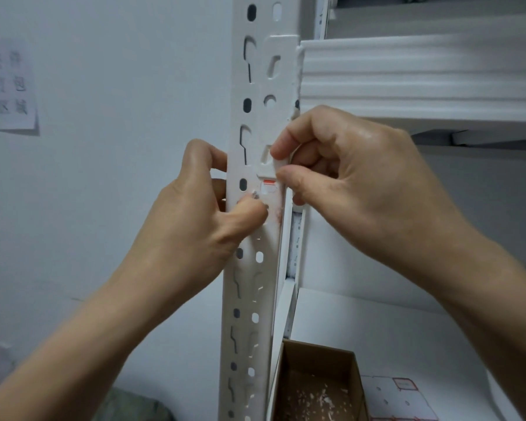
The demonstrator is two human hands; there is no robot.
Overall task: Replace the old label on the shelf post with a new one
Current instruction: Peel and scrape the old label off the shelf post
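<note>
A white perforated shelf post (249,293) runs up the middle of the view. A small torn label (269,187), white with a red strip along its top, sticks to the post's front face, with faint reddish residue below it. My left hand (195,226) wraps its fingers behind the post, and its thumb tip presses on the label's lower left corner. My right hand (356,177) pinches the post's right edge between thumb and forefinger, just above the label, with the thumb touching the label's top right.
An open cardboard box (316,387) holding paper scraps stands on the lower shelf beside the post. A sheet of red-bordered labels (400,396) lies to its right. A white shelf beam (413,83) crosses at the upper right. A paper sign (14,86) hangs on the left wall.
</note>
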